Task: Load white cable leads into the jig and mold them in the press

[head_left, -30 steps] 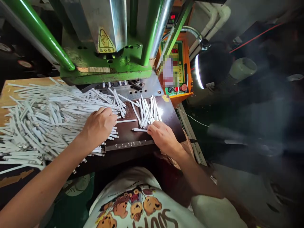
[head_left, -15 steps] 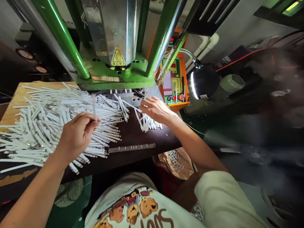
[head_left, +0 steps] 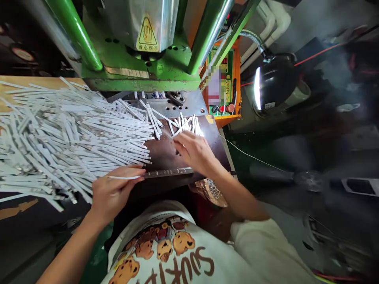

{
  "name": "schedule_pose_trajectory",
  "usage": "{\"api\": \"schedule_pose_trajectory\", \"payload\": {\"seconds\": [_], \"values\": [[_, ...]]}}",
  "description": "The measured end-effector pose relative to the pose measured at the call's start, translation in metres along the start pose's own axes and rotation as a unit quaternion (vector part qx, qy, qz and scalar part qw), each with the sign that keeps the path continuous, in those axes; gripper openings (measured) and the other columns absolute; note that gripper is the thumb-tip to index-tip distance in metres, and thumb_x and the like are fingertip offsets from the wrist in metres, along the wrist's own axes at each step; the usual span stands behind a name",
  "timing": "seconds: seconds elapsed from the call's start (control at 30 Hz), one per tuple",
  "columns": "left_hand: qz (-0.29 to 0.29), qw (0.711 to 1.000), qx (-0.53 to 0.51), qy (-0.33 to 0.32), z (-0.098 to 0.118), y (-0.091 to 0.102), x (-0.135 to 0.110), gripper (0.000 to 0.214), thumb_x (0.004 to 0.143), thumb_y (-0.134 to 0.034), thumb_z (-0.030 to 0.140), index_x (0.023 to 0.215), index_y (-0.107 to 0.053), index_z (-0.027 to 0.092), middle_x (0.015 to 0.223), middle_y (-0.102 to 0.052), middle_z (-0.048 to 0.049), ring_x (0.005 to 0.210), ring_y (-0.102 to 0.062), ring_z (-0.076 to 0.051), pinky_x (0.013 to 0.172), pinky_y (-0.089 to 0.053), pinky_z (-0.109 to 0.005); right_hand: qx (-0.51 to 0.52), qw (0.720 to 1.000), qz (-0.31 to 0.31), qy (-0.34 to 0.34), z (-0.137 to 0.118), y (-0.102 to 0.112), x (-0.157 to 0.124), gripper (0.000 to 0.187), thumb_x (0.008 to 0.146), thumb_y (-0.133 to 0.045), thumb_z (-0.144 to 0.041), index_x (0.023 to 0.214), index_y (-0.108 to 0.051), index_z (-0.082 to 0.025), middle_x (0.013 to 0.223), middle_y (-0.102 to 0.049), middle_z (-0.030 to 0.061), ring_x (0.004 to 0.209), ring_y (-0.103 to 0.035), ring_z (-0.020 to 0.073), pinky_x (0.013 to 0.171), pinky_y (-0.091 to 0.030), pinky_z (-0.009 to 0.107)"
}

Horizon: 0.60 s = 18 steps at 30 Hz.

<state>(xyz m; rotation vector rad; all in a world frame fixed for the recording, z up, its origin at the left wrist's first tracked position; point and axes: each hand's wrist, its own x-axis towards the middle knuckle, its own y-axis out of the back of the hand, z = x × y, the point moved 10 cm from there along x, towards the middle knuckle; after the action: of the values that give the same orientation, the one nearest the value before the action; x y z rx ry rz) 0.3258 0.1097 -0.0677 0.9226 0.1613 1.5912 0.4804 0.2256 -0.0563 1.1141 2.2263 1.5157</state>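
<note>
White strips [head_left: 59, 134] lie heaped across the dark worktop [head_left: 166, 157]. The left hand [head_left: 111, 193] pinches one thin strip [head_left: 124, 177] at the front edge. The right hand [head_left: 192, 152] rests curled on a smaller strip bundle [head_left: 185, 123]; its grip cannot be told.

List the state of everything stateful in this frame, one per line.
left hand: pinching one white strip, held level.
right hand: fingers down on the small strip pile.
big strip heap: loose, spread over the table.
metal bar: flat on the dark board.
lamp: lit.
press: raised.
</note>
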Motion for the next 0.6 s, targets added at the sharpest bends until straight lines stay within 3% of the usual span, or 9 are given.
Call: {"api": "schedule_pose_trajectory", "payload": {"seconds": [0.1, 0.2, 0.3, 0.43, 0.6], "values": [[-0.035, 0.998, 0.012, -0.053, 0.014, -0.030, -0.003, 0.022, 0.090, -0.062, 0.009, 0.108, -0.067, 0.021, 0.107, -0.075, -0.0024, 0.108, -0.069, -0.016, 0.105, -0.052, -0.034, 0.117, 0.991, 0.056, -0.014, -0.007, 0.000, -0.053, 0.013, 0.098, -0.054, -0.022, 0.091, -0.065, -0.019, 0.088, -0.072, 0.0027, 0.082, -0.066, 0.0131, 0.077, -0.051, 0.024], [-0.048, 0.995, 0.052, -0.077, 0.023, -0.050, 0.001, 0.018, 0.091, -0.061, 0.010, 0.106, -0.065, 0.019, 0.108, -0.074, -0.0043, 0.104, -0.069, -0.017, 0.103, -0.052, -0.035, 0.118, 0.988, 0.094, -0.017, -0.016, -0.010, -0.081, 0.012, 0.096, -0.056, -0.017, 0.098, -0.068, -0.020, 0.097, -0.074, 0.0054, 0.090, -0.069, 0.0147, 0.084, -0.055, 0.027], [-0.059, 0.991, 0.092, -0.077, 0.025, -0.057, 0.004, 0.010, 0.092, -0.060, 0.013, 0.100, -0.064, 0.019, 0.104, -0.075, -0.0041, 0.095, -0.070, -0.017, 0.094, -0.053, -0.033, 0.092, 0.991, 0.097, -0.009, -0.020, -0.018, -0.086, 0.014, 0.096, -0.056, -0.017, 0.100, -0.068, -0.021, 0.100, -0.075, 0.0072, 0.092, -0.069, 0.0161, 0.085, -0.056, 0.030], [-0.084, 0.981, 0.139, -0.107, 0.031, -0.061, -0.002, 0.019, 0.092, -0.057, 0.008, 0.107, -0.062, 0.017, 0.106, -0.074, -0.0054, 0.097, -0.069, -0.019, 0.094, -0.049, -0.036, 0.093, 0.989, 0.116, 0.025, -0.021, -0.019, -0.085, 0.011, 0.095, -0.057, -0.016, 0.098, -0.067, -0.020, 0.099, -0.075, 0.0074, 0.090, -0.070, 0.0158, 0.082, -0.057, 0.030], [-0.058, 0.975, 0.172, -0.127, 0.040, -0.059, -0.006, 0.020, 0.091, -0.055, 0.006, 0.108, -0.063, 0.013, 0.105, -0.074, -0.0077, 0.099, -0.067, -0.021, 0.095, -0.047, -0.037, 0.093, 0.986, 0.113, 0.076, -0.023, -0.022, -0.083, 0.010, 0.094, -0.057, -0.014, 0.094, -0.065, -0.019, 0.095, -0.073, 0.0074, 0.089, -0.069, 0.0173, 0.080, -0.056, 0.033]]}}
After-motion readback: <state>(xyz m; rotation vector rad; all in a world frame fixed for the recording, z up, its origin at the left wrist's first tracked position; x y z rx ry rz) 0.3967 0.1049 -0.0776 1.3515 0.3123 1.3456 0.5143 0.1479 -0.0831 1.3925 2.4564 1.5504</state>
